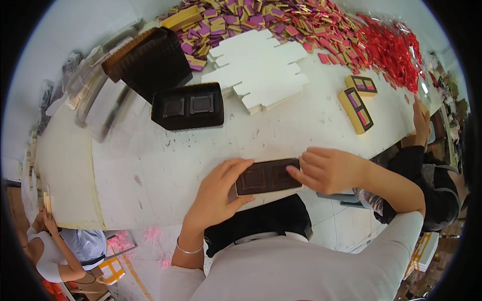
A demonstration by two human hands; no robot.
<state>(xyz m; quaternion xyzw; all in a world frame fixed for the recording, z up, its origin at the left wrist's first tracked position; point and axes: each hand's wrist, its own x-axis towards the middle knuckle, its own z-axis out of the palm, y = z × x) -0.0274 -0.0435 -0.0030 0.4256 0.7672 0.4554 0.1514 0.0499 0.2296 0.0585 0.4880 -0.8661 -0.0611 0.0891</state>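
The left hand (216,190) curves thumb and fingers around the left end of a dark two-compartment tray (253,178) at the near edge of the bench (145,165); both its compartments look empty. The right hand (325,169) is loosely curled at the other end, index finger reaching into the right-hand compartment. Farther right, a gold box (356,123) shows purple and pink pieces in its dark insert, just beside a second gold box (373,91) similarly filled. Black trays (187,120) stand stacked to the left.
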